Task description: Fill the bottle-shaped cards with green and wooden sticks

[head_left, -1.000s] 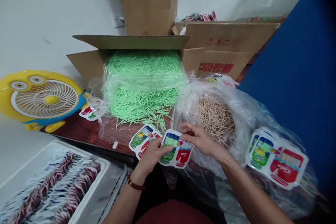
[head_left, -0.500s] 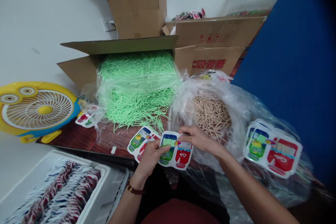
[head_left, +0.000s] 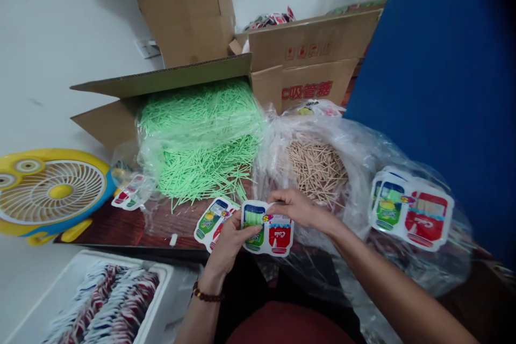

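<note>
My left hand (head_left: 228, 242) holds a small double packet (head_left: 267, 229) printed with a green bottle and a red bottle, thumb across its left half. My right hand (head_left: 296, 207) pinches the packet's upper edge over the red half. Thin green sticks show in the green half. Another such packet (head_left: 212, 216) lies on the dark table just left of my left hand. A heap of green sticks (head_left: 199, 142) in clear plastic sits behind, and tan sticks (head_left: 317, 166) fill a plastic bag to the right.
A stack of filled packets (head_left: 411, 208) rests on the plastic at right. A yellow fan (head_left: 50, 189) stands at left. A white tray (head_left: 108, 301) of packets sits lower left. Cardboard boxes (head_left: 189, 11) stand behind, a blue panel (head_left: 439, 64) to the right.
The view has shifted, so everything sits further left and lower in frame. Both hands stay on the packet, which has barely moved relative to them.
</note>
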A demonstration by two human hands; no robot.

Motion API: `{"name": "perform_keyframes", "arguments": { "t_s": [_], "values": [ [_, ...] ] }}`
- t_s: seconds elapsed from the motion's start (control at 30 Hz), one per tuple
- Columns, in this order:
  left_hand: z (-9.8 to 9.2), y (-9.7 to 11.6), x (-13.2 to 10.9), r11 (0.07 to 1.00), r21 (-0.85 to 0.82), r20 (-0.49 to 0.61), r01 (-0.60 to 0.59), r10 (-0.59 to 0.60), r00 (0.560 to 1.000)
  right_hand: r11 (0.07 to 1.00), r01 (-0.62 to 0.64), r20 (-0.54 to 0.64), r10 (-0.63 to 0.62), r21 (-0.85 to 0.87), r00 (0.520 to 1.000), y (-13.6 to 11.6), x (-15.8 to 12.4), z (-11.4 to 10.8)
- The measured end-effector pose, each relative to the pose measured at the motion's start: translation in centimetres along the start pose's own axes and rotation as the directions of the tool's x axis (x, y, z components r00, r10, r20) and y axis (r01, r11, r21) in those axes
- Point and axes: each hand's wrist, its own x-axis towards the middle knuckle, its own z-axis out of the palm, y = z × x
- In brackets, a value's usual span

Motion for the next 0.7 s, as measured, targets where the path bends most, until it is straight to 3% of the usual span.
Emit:
{"name": "perform_keyframes", "arguments": {
  "t_s": [0.23, 0.4, 0.7],
  "values": [
    [1.6, 0.3, 0.2, 0.983, 0.16, -0.1, -0.085, 0.102, 0.99, 0.986, 0.035, 0.015, -0.038, 0.164, 0.999, -0.1, -0.7, -0.2],
    [2.6, -0.1, 0.2, 0.978, 0.188, -0.152, -0.092, 0.122, 0.981, 0.992, 0.036, -0.024, -0.033, 0.124, 0.999, 0.3, -1.7, -0.1],
    [3.4, -1.6, 1.0, 0.971, 0.233, -0.067, -0.059, 0.077, 0.995, 0.993, -0.002, -0.062, 0.009, 0.116, 0.998, 1.6, -3.5, 0.0]
  ]
}}
